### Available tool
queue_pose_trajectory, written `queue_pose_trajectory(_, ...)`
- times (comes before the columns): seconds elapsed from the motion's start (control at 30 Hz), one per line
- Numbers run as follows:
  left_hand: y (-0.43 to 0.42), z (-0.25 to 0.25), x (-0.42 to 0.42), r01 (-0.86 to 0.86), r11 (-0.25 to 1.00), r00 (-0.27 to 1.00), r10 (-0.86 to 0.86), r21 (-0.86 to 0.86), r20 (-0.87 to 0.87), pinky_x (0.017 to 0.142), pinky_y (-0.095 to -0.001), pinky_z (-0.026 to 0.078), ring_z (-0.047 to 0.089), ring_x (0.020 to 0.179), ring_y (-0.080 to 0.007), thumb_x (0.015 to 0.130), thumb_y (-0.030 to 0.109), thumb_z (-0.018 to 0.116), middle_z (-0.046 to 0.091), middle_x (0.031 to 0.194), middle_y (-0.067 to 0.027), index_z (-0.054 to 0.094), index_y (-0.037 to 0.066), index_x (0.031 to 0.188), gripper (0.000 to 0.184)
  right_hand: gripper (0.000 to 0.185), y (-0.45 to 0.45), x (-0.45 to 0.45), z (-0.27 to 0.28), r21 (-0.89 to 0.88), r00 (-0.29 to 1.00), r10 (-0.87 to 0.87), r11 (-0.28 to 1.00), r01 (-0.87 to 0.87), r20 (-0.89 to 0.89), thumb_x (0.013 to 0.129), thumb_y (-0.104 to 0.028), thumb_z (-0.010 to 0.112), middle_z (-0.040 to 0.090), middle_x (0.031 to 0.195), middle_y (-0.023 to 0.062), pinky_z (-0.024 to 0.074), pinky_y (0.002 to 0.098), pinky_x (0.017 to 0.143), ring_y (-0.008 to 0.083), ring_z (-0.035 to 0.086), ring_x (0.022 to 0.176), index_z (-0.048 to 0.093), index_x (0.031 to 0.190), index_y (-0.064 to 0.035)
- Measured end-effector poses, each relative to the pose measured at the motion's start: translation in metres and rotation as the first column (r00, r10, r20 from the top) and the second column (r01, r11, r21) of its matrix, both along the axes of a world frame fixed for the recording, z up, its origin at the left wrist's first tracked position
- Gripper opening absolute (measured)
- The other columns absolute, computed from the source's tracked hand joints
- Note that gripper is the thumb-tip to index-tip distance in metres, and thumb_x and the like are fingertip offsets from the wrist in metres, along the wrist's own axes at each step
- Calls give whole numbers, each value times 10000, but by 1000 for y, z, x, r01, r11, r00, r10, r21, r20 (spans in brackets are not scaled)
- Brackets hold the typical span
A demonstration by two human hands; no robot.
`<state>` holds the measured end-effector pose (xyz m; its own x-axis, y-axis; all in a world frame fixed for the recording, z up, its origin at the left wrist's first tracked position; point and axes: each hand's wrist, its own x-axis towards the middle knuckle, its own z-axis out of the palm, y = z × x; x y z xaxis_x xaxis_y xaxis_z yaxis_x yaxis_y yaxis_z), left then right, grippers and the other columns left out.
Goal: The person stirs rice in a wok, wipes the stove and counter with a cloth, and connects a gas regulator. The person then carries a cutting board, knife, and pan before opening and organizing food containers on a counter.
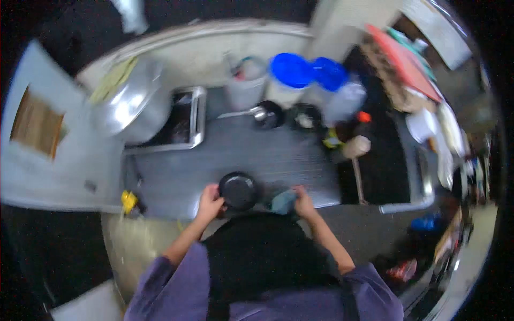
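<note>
Near the counter's front edge, my left hand (211,202) grips the left rim of a round black bowl (239,191). The bowl's dark inside faces up toward me. To its right, my right hand (303,201) is closed on a grey-green cloth (284,202), which hangs beside the bowl. Motion blur hides the finer detail of the fingers, and I cannot tell whether the cloth touches the bowl.
A large metal pot (131,101) stands at the back left by a metal tray (197,120). Blue-lidded tubs (292,70), a ladle in a black bowl (269,115) and a bottle with a red cap (363,117) line the back and right. The grey counter (257,150) lies before me.
</note>
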<state>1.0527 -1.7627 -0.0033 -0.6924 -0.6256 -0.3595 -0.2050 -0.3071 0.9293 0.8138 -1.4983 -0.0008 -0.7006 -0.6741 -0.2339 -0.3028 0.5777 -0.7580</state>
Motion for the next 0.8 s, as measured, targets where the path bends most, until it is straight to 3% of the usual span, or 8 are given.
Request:
queue_pose_trajectory(0.07,-1,39,-15,74,997,997,-75,32,32,534,-303,585,572,638,-148,777,-90,541,469,884,-51,421,43,1159,422,427,-14,4,22,-197,890,18,977,82,456,783,47,490,613,1125,130,423,340,955,236,550,1119,567,1177,-97)
queue_pose_trajectory(0.13,4,72,-37,218,976,974,-219,-16,-56,533,-308,591,567,628,-147,777,-93,537,438,875,-43,417,40,1157,420,350,-24,13,70,-204,950,122,977,-64,288,884,-100,503,581,1223,99,377,318,991,213,515,1161,562,1229,-83)
queue_pose_trajectory(0.23,19,98,-66,387,922,910,-386,-23,-152,520,-311,590,565,628,-147,777,-92,533,418,877,-42,412,38,1155,418,365,-22,32,120,-299,894,81,952,61,441,950,-257,501,573,1240,85,342,312,1027,197,482,1193,568,1269,-92)
queue_pose_trajectory(0.33,38,110,-97,509,859,846,-511,-50,-153,494,-319,581,572,601,-153,772,-74,549,420,845,-46,398,37,1170,441,430,7,31,111,-244,906,33,967,78,422,937,-378,563,594,1230,100,372,319,1007,175,513,1163,585,1245,-79)
queue_pose_trajectory(0.4,48,110,-114,586,802,798,-596,-115,-90,490,-323,579,577,585,-157,767,-66,560,419,823,-48,396,37,1172,449,405,31,29,112,-218,925,-71,963,161,372,934,-356,571,609,1214,96,380,317,1000,178,529,1148,601,1223,-74)
queue_pose_trajectory(0.53,78,93,-140,550,831,827,-556,-83,-86,494,-323,579,588,590,-172,753,-60,575,446,869,-72,415,17,1167,450,371,78,23,114,-86,870,-351,911,402,345,906,-318,609,634,1176,117,411,324,971,226,574,1115,628,1170,-57)
queue_pose_trajectory(0.63,95,40,-161,502,862,864,-503,-74,7,483,-325,576,620,658,-200,754,-59,573,490,961,-116,427,22,1157,436,357,106,4,98,43,908,-414,910,412,64,865,-247,652,629,1178,155,436,341,948,284,591,1106,623,1158,-46)
queue_pose_trajectory(0.8,122,-30,-181,418,904,905,-405,-94,128,504,-335,579,652,657,-258,752,-34,594,511,1003,-147,450,30,1171,447,395,120,-65,57,-12,913,-252,965,262,-322,809,-108,660,617,1152,182,450,388,927,346,582,1078,587,1193,-49)
